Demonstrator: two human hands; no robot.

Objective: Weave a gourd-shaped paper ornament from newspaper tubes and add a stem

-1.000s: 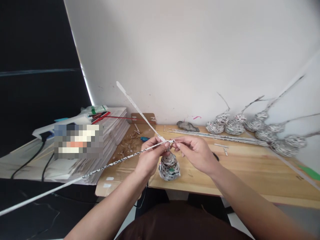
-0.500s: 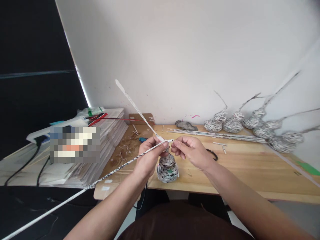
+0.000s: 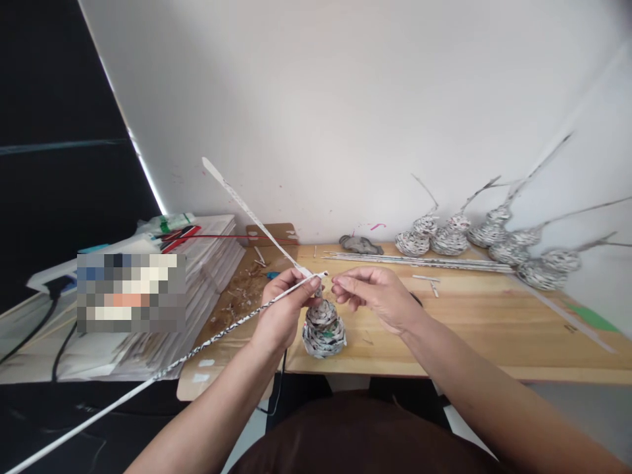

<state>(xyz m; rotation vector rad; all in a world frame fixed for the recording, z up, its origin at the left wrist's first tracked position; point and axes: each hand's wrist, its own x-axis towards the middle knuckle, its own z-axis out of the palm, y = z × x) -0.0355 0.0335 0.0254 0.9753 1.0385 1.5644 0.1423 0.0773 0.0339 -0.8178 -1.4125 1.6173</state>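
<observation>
My left hand pinches a long rolled paper tube between thumb and fingers, just above a small woven paper gourd. The tube slants from the lower left up to a short open end past my thumb. A second, flatter paper strip rises to the upper left from the same grip. The gourd stands on the table below, its neck partly covered by my left fingers. My right hand is closed in a pinch a little right of the tube's end, apart from it. Whatever its fingertips hold is too small to make out.
Several finished woven gourds with twig stems line the wall at the right. Paper tubes and a grey cloth-like lump lie at the back of the wooden table. Stacked paper stands at the left.
My right fingertips have drawn away from the tube's end, leaving a small gap. My left hand keeps its grip. The whole view has shifted slightly.
</observation>
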